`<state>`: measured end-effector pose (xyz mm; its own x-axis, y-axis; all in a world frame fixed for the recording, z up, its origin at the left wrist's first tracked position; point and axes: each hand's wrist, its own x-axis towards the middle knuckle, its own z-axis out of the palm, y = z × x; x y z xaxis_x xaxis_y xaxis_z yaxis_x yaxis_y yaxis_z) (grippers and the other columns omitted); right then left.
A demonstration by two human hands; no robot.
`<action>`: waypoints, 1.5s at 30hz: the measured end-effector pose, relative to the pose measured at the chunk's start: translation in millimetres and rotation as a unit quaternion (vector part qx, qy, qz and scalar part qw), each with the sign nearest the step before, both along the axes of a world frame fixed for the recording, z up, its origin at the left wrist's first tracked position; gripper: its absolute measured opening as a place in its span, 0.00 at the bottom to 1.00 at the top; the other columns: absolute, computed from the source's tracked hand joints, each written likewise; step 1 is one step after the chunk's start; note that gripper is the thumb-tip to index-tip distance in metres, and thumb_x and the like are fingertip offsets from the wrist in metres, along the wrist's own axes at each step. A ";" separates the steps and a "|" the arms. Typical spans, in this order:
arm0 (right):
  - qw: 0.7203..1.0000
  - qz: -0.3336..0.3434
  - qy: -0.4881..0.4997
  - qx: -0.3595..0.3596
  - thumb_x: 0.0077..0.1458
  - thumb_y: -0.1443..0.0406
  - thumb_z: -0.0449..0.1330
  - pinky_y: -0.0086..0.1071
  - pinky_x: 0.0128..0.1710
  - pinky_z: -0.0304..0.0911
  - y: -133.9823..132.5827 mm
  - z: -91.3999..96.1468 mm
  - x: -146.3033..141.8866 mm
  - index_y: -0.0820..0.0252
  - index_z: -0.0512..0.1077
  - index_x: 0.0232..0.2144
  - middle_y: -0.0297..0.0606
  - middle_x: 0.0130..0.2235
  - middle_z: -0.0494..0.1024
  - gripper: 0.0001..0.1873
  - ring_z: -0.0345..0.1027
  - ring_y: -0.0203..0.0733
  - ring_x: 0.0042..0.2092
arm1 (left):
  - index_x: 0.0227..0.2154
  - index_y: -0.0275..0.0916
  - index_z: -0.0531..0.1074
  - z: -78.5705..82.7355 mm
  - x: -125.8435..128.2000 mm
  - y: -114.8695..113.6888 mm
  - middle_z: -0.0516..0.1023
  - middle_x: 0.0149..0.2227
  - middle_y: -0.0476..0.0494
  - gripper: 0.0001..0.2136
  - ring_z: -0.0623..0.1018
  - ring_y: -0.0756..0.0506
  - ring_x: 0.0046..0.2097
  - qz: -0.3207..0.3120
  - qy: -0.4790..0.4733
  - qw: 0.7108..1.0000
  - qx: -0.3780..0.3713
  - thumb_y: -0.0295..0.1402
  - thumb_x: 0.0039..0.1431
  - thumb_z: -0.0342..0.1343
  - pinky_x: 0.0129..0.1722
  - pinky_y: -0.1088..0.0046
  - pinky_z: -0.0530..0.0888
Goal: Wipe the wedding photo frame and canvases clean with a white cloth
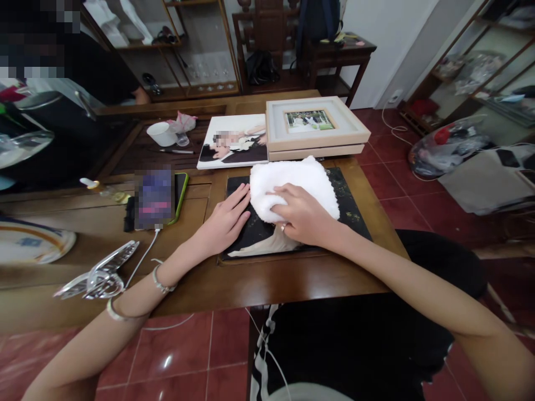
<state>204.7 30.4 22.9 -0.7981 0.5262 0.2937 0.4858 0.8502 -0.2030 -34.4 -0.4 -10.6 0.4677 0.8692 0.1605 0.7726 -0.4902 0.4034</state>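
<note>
A dark photo panel (355,214) lies flat on the wooden table (267,281) in front of me. My right hand (301,216) is closed on a white cloth (295,184) and presses it onto the panel's middle. My left hand (225,218) lies flat with fingers stretched out on the panel's left edge, just beside the cloth.
Behind the panel lie a white canvas photo print (232,142) and a stack of pale framed pictures (313,127). A phone (156,197) on a white cable rests at the left, with a clear hair clip (98,275), a plate (31,242) and a white cup (162,133) nearby.
</note>
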 end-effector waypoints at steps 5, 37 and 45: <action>0.999 0.040 -0.018 0.011 0.53 0.71 0.59 0.54 0.60 0.56 -20.5 -0.6 -0.6 0.64 0.78 0.38 0.52 0.57 0.71 0.11 0.59 0.60 0.59 | 0.67 0.38 0.55 3.0 -0.1 0.7 0.49 0.71 0.35 0.23 0.49 0.37 0.71 -0.016 -0.004 1.000 -0.005 0.35 0.71 0.38 0.67 0.49 0.56; 0.986 -0.134 -0.013 -0.097 0.64 0.57 0.51 0.40 0.42 0.60 12.4 18.7 39.9 0.61 0.71 0.33 0.45 0.34 0.71 0.16 0.65 0.51 0.41 | 0.65 0.36 0.59 5.1 6.3 -2.8 0.58 0.68 0.35 0.22 0.55 0.40 0.70 0.001 -0.017 1.000 -0.010 0.36 0.71 0.39 0.63 0.49 0.60; 0.987 -0.005 0.038 -0.155 0.67 0.57 0.49 0.35 0.42 0.56 52.3 30.8 -46.5 0.64 0.73 0.38 0.45 0.39 0.77 0.19 0.67 0.47 0.41 | 0.63 0.32 0.62 2.1 5.2 -0.9 0.63 0.65 0.32 0.22 0.63 0.38 0.66 0.003 -0.008 1.000 0.006 0.34 0.71 0.39 0.63 0.53 0.62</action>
